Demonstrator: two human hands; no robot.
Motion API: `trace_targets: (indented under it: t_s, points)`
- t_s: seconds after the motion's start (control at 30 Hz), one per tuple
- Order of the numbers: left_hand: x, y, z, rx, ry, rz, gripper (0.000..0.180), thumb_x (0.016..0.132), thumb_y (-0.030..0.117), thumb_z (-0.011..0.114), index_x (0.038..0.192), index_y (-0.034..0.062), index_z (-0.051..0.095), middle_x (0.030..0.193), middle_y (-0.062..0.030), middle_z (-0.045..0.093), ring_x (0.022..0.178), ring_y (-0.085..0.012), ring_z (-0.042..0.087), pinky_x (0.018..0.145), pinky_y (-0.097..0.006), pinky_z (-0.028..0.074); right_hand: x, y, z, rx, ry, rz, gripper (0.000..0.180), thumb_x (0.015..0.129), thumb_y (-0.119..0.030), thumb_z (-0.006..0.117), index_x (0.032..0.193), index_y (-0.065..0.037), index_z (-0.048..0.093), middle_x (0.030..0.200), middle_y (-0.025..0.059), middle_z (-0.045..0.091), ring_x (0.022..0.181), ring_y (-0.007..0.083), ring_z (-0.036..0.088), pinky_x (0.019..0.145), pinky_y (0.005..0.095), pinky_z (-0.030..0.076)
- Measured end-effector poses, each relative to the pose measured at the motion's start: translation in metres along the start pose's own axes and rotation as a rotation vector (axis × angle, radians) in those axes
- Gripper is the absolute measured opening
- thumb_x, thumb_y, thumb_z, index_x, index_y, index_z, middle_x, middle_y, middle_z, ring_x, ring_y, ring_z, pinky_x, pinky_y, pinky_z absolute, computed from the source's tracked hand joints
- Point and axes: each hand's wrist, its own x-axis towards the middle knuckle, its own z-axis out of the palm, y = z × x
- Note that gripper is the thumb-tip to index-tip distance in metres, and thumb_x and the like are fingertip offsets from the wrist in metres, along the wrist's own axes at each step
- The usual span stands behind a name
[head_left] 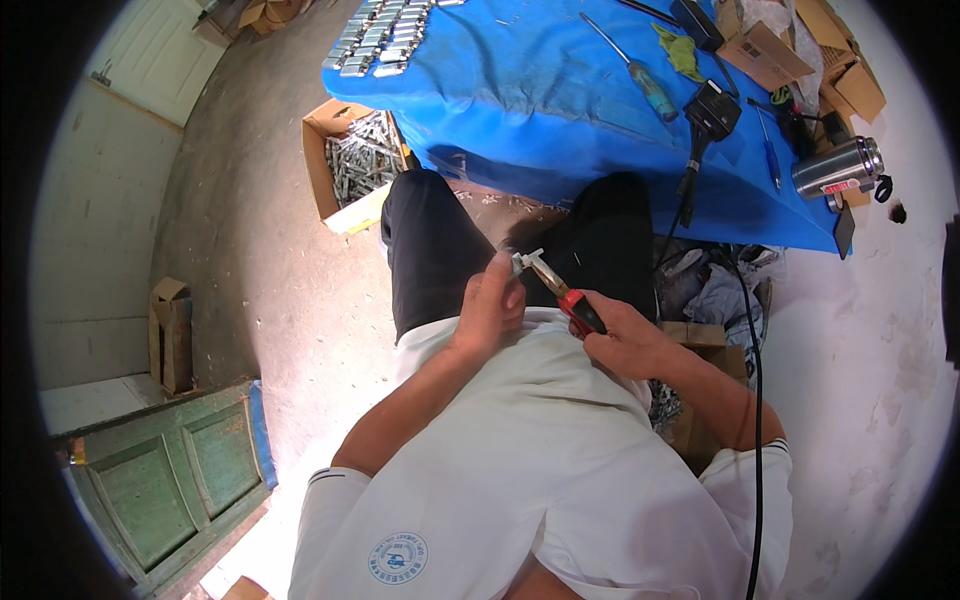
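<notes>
Above my lap, my left hand (490, 303) is closed around a small silvery metal part (520, 262), which sticks out past the thumb. My right hand (622, 335) grips pliers (578, 304) with red and black handles. The jaws of the pliers reach up and left to the metal part and seem to touch it; whether they clamp it cannot be made out. Much of the metal part is hidden by my left fingers.
A blue-covered table (500, 90) stands ahead, with rows of metal parts (385, 38), screwdrivers (652, 90) and a steel flask (840, 167). A cardboard box (318, 165) of metal pieces sits left of my knees. A black cable (757, 430) hangs at my right.
</notes>
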Motion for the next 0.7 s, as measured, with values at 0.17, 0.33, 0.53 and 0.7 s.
trace_targets:
  t_s: [0.17,0.33,0.53,0.7]
  points:
    - [0.0,-0.001,-0.001,-0.017,-0.024,0.002,0.057,0.095,0.058,0.041,0.06,0.0139,0.032,0.054,0.0039,0.026,0.046,-0.0072,0.021,0.042,-0.024,0.015,0.003,0.009,0.003,0.114,-0.002,-0.03,0.047,0.076,-0.005,0.046,0.123,0.0,0.048,0.096,0.0103,0.058,0.086,0.018,0.052,0.079,0.0314,0.044]
    - [0.0,0.001,0.0,-0.01,-0.036,0.001,0.056,0.095,0.058,0.041,0.06,0.0143,0.032,0.054,0.004,0.026,0.046,-0.0072,0.021,0.042,-0.024,0.015,0.005,0.009,-0.003,0.092,-0.064,-0.013,0.049,0.075,-0.003,0.046,0.125,0.0,0.046,0.098,0.0119,0.059,0.089,0.0189,0.054,0.082,0.0315,0.044]
    - [0.0,0.002,0.003,-0.122,-0.015,-0.051,0.056,0.095,0.059,0.038,0.059,0.0161,0.03,0.053,0.0035,0.025,0.045,-0.0079,0.019,0.041,-0.025,0.015,0.007,0.017,0.016,-0.14,0.21,-0.186,0.049,0.075,0.0,0.049,0.123,0.002,0.043,0.099,0.0221,0.058,0.091,0.0339,0.059,0.083,0.0369,0.046]
    - [-0.008,0.006,0.002,-0.185,-0.068,-0.098,0.058,0.095,0.059,0.037,0.057,0.0172,0.027,0.05,0.0034,0.024,0.043,-0.0094,0.017,0.041,-0.026,0.015,0.012,0.02,0.019,-0.318,0.27,-0.248,0.056,0.073,0.0,0.057,0.126,0.005,0.038,0.103,0.0246,0.055,0.095,0.0408,0.056,0.083,0.0423,0.046]
